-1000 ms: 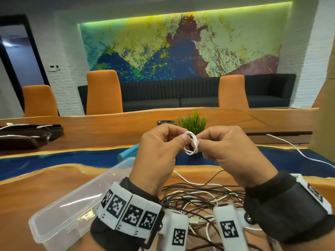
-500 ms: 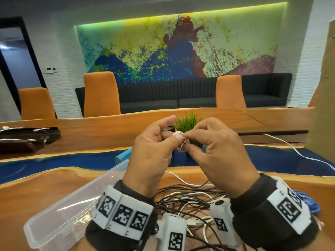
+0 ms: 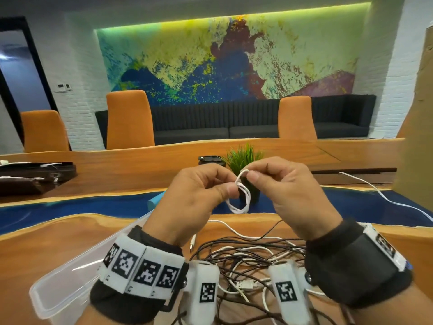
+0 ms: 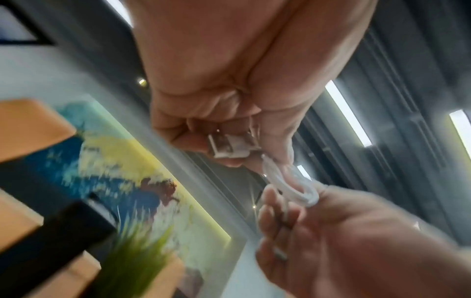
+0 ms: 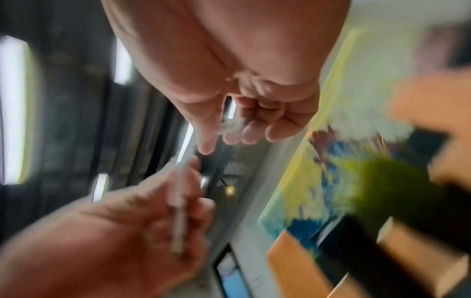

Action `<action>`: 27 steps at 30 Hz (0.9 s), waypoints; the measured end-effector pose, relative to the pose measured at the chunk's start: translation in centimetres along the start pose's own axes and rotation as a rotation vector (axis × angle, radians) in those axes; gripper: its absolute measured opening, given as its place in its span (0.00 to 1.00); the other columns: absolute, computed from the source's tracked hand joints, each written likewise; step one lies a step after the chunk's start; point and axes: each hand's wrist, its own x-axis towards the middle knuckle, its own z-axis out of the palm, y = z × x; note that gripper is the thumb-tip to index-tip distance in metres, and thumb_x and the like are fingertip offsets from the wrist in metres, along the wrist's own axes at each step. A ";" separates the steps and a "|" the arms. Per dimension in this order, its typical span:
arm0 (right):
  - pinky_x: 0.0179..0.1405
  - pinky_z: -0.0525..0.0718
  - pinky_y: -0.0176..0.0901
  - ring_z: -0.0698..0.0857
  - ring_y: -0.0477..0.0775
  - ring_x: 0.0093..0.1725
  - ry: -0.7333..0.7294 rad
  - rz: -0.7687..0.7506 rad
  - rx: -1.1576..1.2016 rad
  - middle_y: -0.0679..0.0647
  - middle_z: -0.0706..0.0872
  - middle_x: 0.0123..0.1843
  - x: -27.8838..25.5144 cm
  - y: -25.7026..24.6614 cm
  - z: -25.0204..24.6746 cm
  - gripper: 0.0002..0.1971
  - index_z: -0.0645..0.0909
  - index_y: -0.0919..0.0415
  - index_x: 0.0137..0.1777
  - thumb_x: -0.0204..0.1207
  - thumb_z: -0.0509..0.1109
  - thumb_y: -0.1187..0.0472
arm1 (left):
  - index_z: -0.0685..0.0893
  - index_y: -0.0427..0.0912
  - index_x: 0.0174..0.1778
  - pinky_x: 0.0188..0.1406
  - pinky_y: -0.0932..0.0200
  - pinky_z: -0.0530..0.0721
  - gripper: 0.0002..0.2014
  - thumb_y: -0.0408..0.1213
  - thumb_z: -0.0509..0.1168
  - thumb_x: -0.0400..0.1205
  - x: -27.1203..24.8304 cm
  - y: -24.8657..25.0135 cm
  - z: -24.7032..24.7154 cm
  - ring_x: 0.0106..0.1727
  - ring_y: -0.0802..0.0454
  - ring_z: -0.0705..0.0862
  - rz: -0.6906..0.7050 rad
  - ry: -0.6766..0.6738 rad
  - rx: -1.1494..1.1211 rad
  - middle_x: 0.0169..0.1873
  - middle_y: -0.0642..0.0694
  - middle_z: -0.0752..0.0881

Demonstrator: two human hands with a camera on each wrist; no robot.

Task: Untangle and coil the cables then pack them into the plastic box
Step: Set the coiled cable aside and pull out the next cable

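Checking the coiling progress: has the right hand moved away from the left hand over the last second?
Yes. The right hand has pulled rightward off the left hand, clear of the potted plant behind, opening the white cable loop.

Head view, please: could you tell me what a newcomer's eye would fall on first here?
Probably the small coil of thin white cable, held up at centre frame, pinched by the left hand and right hand. Below them, a tangle of black and white cables sprawls on the wooden table, with the clear plastic box at lower left. Behind, a vivid yellow-and-blue wall painting glows.
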 end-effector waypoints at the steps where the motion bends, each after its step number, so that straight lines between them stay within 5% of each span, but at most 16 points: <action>1: 0.50 0.85 0.52 0.85 0.48 0.48 -0.007 -0.079 -0.109 0.48 0.87 0.45 0.1 0.1 -0.1 0.06 0.90 0.49 0.47 0.78 0.73 0.61 | 0.90 0.47 0.45 0.38 0.58 0.77 0.04 0.34 0.70 0.81 0.0 0.0 0.0 0.37 0.52 0.79 -0.034 -0.001 -0.089 0.39 0.44 0.91; 3: 0.47 0.86 0.51 0.85 0.47 0.46 -0.026 -0.100 -0.164 0.45 0.87 0.42 0.0 0.1 0.0 0.06 0.91 0.46 0.47 0.76 0.74 0.59 | 0.90 0.48 0.44 0.37 0.54 0.76 0.04 0.38 0.70 0.80 0.0 0.1 0.1 0.37 0.48 0.75 -0.068 0.003 -0.181 0.38 0.42 0.90; 6: 0.39 0.89 0.50 0.88 0.54 0.40 -0.012 0.090 0.033 0.52 0.92 0.39 -0.3 -0.6 0.5 0.04 0.92 0.52 0.45 0.74 0.76 0.59 | 0.90 0.49 0.45 0.41 0.52 0.81 0.06 0.44 0.71 0.76 0.0 -0.1 0.5 0.39 0.46 0.79 -0.038 -0.005 -0.172 0.40 0.42 0.90; 11: 0.37 0.83 0.45 0.87 0.54 0.37 -0.069 0.515 0.518 0.58 0.91 0.39 -0.1 -1.3 0.2 0.05 0.88 0.62 0.47 0.75 0.73 0.63 | 0.89 0.46 0.44 0.34 0.68 0.79 0.03 0.38 0.71 0.78 0.1 -0.1 0.6 0.34 0.63 0.82 0.044 0.041 -0.093 0.36 0.51 0.90; 15: 0.44 0.73 0.50 0.84 0.48 0.38 -0.233 0.623 0.634 0.55 0.89 0.40 -0.3 -1.4 -0.1 0.06 0.88 0.58 0.46 0.75 0.70 0.59 | 0.89 0.48 0.45 0.44 0.53 0.87 0.02 0.36 0.72 0.80 0.2 -0.6 0.8 0.45 0.48 0.87 0.123 0.132 -0.006 0.40 0.48 0.90; 21: 0.51 0.74 0.56 0.80 0.54 0.48 -0.295 0.587 0.678 0.55 0.83 0.42 -0.4 -1.8 -0.2 0.16 0.86 0.55 0.32 0.68 0.73 0.42 | 0.87 0.47 0.47 0.40 0.65 0.84 0.05 0.32 0.70 0.82 0.2 -0.3 1.6 0.42 0.56 0.85 0.255 0.227 0.091 0.39 0.51 0.88; 25: 0.39 0.78 0.46 0.80 0.53 0.43 -0.220 0.458 0.350 0.57 0.82 0.42 -0.6 -2.0 -0.1 0.17 0.87 0.70 0.49 0.74 0.74 0.53 | 0.86 0.47 0.49 0.42 0.64 0.85 0.05 0.32 0.68 0.84 0.0 -0.5 2.5 0.45 0.55 0.86 0.278 0.228 0.191 0.40 0.54 0.88; 27: 0.31 0.81 0.40 0.82 0.50 0.36 -0.194 0.390 0.217 0.56 0.85 0.37 -0.5 -2.1 -0.7 0.11 0.86 0.69 0.51 0.78 0.73 0.59 | 0.85 0.49 0.49 0.41 0.70 0.82 0.05 0.33 0.69 0.83 0.1 -0.7 2.5 0.44 0.59 0.85 0.253 0.281 0.201 0.40 0.56 0.87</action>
